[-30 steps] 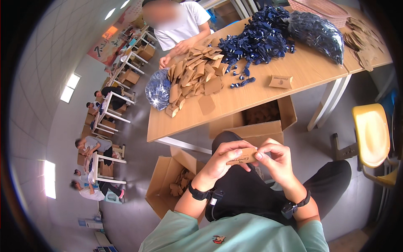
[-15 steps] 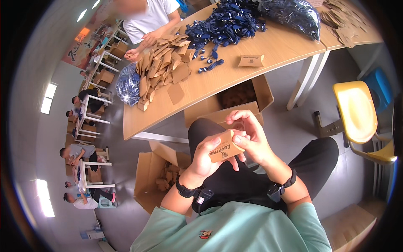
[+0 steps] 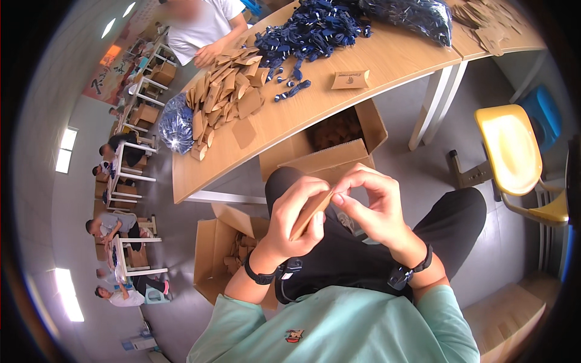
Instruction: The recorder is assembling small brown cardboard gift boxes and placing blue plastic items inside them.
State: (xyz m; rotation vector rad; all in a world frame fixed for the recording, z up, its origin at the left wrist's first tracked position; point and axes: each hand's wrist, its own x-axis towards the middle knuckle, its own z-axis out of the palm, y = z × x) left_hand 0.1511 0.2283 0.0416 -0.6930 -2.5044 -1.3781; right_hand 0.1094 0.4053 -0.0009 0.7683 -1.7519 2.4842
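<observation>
Above my lap, my left hand grips a small brown cardboard pillow box, turned so that a narrow side faces up. The thumb and forefinger of my right hand pinch the box's far end, where its flap is. Whether anything is inside the box cannot be seen. On the table ahead, another pillow box lies apart near the front edge. Left of it is a loose bundle of dark blue cord.
Brown pillow boxes form a heap beside a pile of dark blue corded bundles. Open cartons stand by my left leg and under the table. A yellow chair is at right. A person in white sits across the table.
The pillow box has been tipped from its printed face onto its narrow side. My right fingers have come to its far end. The co-worker's hands have drawn closer to the heap.
</observation>
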